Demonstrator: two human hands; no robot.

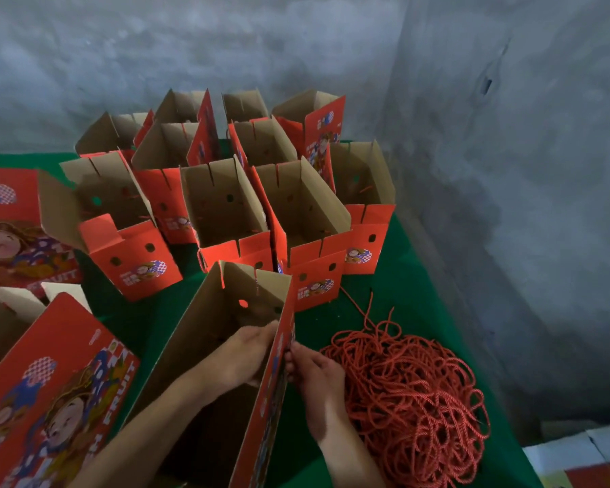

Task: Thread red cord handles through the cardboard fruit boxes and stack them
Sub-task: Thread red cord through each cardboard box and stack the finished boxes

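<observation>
An open red cardboard fruit box (205, 332) stands in front of me on the green table (395, 287), its brown inside facing up. My left hand (247, 357) reaches inside it, fingers against the right wall. My right hand (314, 375) is outside that same wall, its fingertips pinched at the panel; whether they hold a cord end is too small to tell. A heap of red cords (409, 399) lies just right of my right hand. Several opened boxes (226, 206) stand grouped at the back, some with cord showing.
Flat printed box blanks (50, 399) lie at the left and another one (11, 227) further back. A grey concrete wall (507, 170) closes the back and right. The table's right edge runs close to the cord heap. White and red sheets (585, 459) lie at the bottom right.
</observation>
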